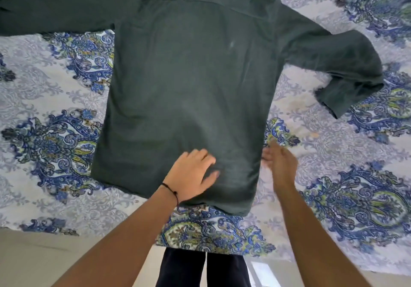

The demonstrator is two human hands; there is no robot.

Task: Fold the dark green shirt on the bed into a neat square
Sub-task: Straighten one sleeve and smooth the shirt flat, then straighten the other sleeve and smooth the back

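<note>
Dark green shirt point(189, 75) lies back-up, collar away, hem nearest. Left hand point(191, 173) presses flat near the hem; right hand point(280, 164), blurred, is at the shirt's right edge — grip probably unclear.

One shirt point(189, 75), with two sleeves: a straight sleeve point(55, 8) and a bent sleeve point(333, 64). One cuff point(329, 106) shows; the other is out of frame. One bed point(44, 91) with a patterned cover. Two grips, both bare hands: left grip point(191, 171) and right grip point(280, 164). One dark cord point(171, 190) on the left wrist. Two trouser legs point(182, 269) at the bottom edge.
</note>
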